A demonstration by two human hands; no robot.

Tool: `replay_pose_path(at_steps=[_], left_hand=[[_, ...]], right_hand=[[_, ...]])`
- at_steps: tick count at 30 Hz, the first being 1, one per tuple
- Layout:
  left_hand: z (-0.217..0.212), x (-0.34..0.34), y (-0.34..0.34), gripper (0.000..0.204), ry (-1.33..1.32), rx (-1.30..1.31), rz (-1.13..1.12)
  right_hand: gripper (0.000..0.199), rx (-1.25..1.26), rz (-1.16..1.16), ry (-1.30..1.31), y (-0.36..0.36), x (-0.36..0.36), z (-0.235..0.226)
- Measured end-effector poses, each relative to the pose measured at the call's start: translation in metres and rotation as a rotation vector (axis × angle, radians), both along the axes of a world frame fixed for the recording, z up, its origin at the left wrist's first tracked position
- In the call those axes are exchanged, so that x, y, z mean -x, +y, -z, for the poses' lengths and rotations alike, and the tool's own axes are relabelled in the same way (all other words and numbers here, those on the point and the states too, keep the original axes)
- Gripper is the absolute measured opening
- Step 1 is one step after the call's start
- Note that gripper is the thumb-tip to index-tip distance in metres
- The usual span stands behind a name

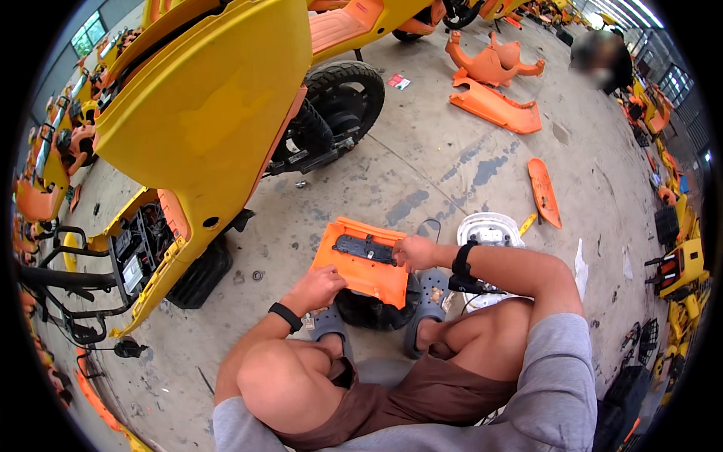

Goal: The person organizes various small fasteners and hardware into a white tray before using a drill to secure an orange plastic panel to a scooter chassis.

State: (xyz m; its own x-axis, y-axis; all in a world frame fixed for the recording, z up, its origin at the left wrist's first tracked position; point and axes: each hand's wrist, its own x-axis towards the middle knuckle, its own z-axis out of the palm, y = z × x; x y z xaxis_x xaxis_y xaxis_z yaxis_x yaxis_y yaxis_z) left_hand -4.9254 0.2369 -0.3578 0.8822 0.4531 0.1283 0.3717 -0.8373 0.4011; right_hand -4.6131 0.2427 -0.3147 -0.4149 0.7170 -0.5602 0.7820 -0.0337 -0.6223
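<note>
An orange plastic panel [367, 285] lies tilted between my feet, over a black bag-like bundle [369, 310]. Set into its upper part is a long dark plastic piece [363, 247], with small fittings along it. My left hand [319, 288] is closed on the panel's lower left edge. At the right end of the dark piece, my right hand [414, 253] is bent with its fingertips pressed together. Whatever those fingertips hold is too small to make out. A thin dark cable [431, 223] curves up behind the right hand.
A yellow scooter body [203, 113] with a black wheel [346, 105] stands at the left. White moulded parts [491, 229] lie by my right forearm. Orange body panels [497, 105] and a long orange piece [544, 193] lie on the concrete floor. A person [602, 60] is at the far right.
</note>
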Motion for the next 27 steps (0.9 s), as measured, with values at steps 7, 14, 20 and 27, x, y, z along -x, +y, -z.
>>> replay_pose_path(at_steps=[7,14,20,27], left_hand=[[-0.003,0.001,0.0,0.016,-0.077,0.043,-0.029],[-0.01,-0.007,0.002,0.017,-0.081,0.065,-0.045],[-0.012,-0.004,0.002,0.02,-0.094,0.018,-0.025],[-0.011,-0.01,0.001,0.019,-0.078,0.013,-0.042]], right_hand=[[0.018,-0.203,-0.04,0.043,0.003,0.005,0.004],[0.018,-0.361,-0.117,-0.117,-0.005,0.0,0.027],[0.017,-0.422,-0.181,-0.185,-0.008,0.01,0.031],[0.015,-0.541,-0.29,-0.288,-0.014,0.008,0.035]])
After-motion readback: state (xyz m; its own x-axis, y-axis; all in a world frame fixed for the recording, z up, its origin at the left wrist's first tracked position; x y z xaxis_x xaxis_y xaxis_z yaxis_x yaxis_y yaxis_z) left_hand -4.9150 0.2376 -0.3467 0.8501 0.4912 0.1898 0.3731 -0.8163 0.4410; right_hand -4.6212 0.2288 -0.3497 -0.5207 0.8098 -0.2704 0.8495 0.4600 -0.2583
